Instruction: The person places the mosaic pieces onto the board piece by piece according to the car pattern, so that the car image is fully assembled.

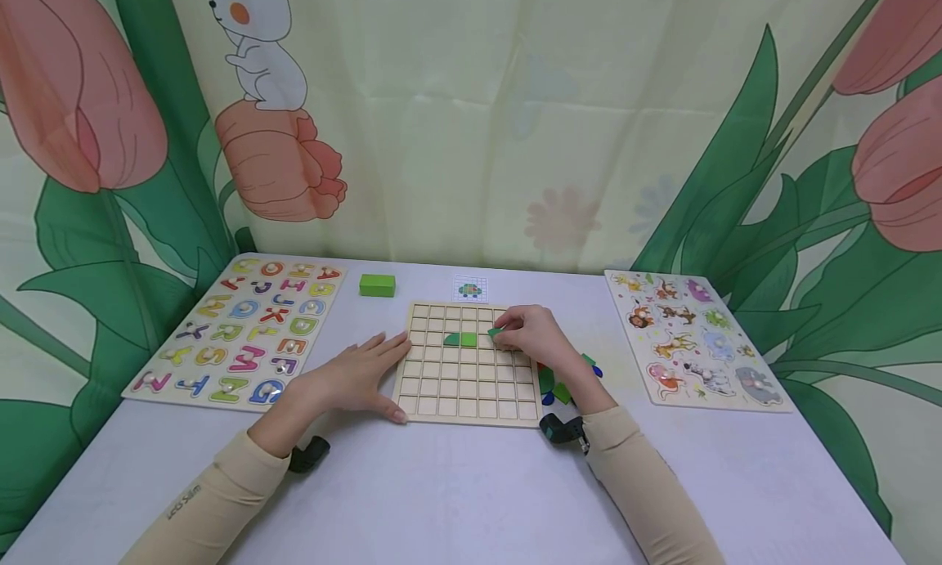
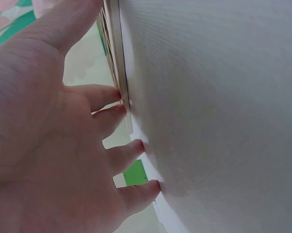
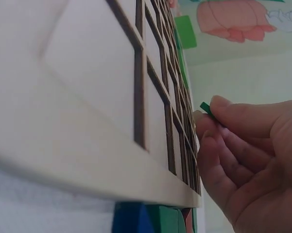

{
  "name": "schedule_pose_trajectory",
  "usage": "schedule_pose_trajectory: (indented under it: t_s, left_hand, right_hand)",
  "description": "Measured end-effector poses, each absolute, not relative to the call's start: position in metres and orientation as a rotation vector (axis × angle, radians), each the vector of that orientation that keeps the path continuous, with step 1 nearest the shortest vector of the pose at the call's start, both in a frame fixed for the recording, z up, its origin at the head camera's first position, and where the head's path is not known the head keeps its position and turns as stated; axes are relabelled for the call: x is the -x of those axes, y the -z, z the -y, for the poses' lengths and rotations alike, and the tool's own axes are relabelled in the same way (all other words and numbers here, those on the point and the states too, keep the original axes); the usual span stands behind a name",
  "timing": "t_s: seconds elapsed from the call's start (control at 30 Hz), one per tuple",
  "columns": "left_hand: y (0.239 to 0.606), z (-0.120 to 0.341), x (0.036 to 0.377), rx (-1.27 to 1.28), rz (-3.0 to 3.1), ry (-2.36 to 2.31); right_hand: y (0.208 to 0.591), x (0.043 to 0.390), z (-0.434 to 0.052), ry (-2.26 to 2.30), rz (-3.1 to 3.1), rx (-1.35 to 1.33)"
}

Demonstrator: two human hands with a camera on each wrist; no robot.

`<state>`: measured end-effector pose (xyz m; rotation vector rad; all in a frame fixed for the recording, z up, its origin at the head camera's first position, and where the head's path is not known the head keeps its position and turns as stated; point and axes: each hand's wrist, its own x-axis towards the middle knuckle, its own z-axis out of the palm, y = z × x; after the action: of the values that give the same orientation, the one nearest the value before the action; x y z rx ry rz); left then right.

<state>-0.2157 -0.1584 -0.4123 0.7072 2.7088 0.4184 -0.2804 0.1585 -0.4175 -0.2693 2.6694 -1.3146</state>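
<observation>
A wooden grid board point(image 1: 449, 385) lies in the middle of the table, with two green tiles point(image 1: 461, 338) set in its third row. My right hand point(image 1: 526, 332) hovers over the board's right side and pinches a small green tile point(image 1: 495, 332) between thumb and fingers; the same green tile point(image 3: 206, 108) shows edge-on in the right wrist view. My left hand point(image 1: 361, 377) lies flat on the table, its straight fingers point(image 2: 109, 104) pressing the left edge of the grid board point(image 2: 117, 73).
Loose green, blue and red tiles point(image 1: 561, 381) lie by the board's right edge. A green block point(image 1: 377, 284) and a small pattern card point(image 1: 469, 288) sit behind the board. An alphabet puzzle point(image 1: 243, 332) lies left, an animal puzzle point(image 1: 695, 336) right.
</observation>
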Motion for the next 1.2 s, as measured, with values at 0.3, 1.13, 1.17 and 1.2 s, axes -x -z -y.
schedule_pose_trajectory:
  t_s: [0.3, 1.13, 1.17, 1.2]
  left_hand:
    - [0.415, 0.157, 0.217, -0.695, -2.697, -0.424]
    - [0.417, 0.158, 0.219, -0.686, -2.704, -0.405]
    - [0.417, 0.158, 0.219, -0.686, -2.706, -0.401]
    - [0.417, 0.158, 0.22, -0.683, -2.706, -0.398]
  right_hand:
    - [0.414, 0.276, -0.157, 1.231, -2.657, 0.29]
    - [0.414, 0.276, -0.138, 1.28, -2.703, 0.278]
    - [0.413, 0.276, -0.137, 1.279, -2.711, 0.276]
    - [0.413, 0.275, -0.137, 1.264, -2.73, 0.28]
